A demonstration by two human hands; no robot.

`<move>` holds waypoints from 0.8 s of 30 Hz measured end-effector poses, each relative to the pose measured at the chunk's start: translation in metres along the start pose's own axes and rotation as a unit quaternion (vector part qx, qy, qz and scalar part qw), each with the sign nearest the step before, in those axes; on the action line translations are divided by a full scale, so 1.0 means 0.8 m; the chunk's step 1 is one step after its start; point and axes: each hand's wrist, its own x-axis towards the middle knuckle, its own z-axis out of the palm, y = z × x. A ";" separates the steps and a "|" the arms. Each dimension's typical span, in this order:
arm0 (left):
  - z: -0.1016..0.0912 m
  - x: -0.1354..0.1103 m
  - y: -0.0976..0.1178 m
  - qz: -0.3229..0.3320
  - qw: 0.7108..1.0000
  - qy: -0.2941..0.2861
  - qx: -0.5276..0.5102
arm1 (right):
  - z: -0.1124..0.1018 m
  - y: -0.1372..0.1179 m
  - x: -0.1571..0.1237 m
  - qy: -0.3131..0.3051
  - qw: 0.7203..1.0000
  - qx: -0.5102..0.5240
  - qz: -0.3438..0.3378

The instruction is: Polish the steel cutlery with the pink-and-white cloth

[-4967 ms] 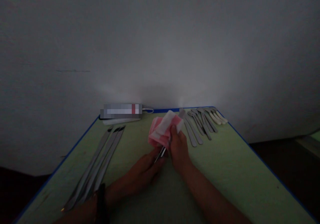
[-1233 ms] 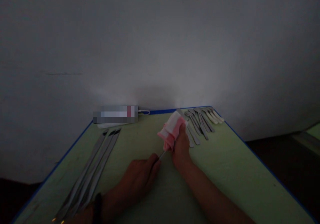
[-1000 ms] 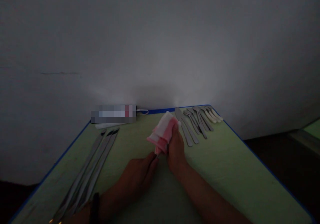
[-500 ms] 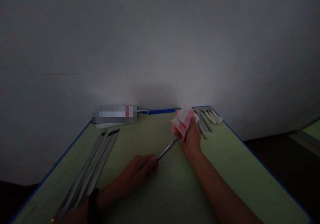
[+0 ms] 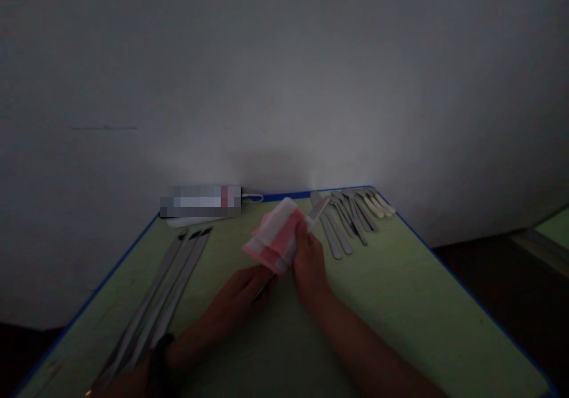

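My left hand (image 5: 246, 291) is closed on the handle end of a table knife (image 5: 318, 210), low over the middle of the table. A pink and white cloth (image 5: 273, 238) is folded round the knife's middle, and my right hand (image 5: 311, 267) grips the cloth from the right. Beyond the cloth the blade's tip sticks out, pointing up and to the right. The cloth hides the middle of the knife; my left fingers cover most of its handle.
Several spoons and forks (image 5: 338, 232) lie at the back right, beside white-handled cutlery (image 5: 376, 205). Long flat metal strips with dark ends (image 5: 178, 291) lie at the left. A blurred-out box (image 5: 200, 202) stands by the wall, at the back of the green table (image 5: 400, 303).
My right hand and the cloth have moved left and nearer along the knife, towards my left hand. The blade's tip now shows past the cloth.
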 end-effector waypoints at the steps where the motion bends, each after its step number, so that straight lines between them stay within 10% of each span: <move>1: 0.000 -0.001 0.000 -0.005 1.000 -0.010 -0.013 | -0.004 -0.003 0.007 0.005 1.000 0.017 -0.005; 17: -0.006 -0.019 0.019 0.080 0.976 -0.200 0.041 | -0.056 -0.033 0.066 0.105 0.970 0.218 -0.024; 24: 0.003 -0.007 -0.005 0.064 0.991 -0.105 0.047 | -0.015 -0.007 0.018 0.000 0.996 0.086 -0.008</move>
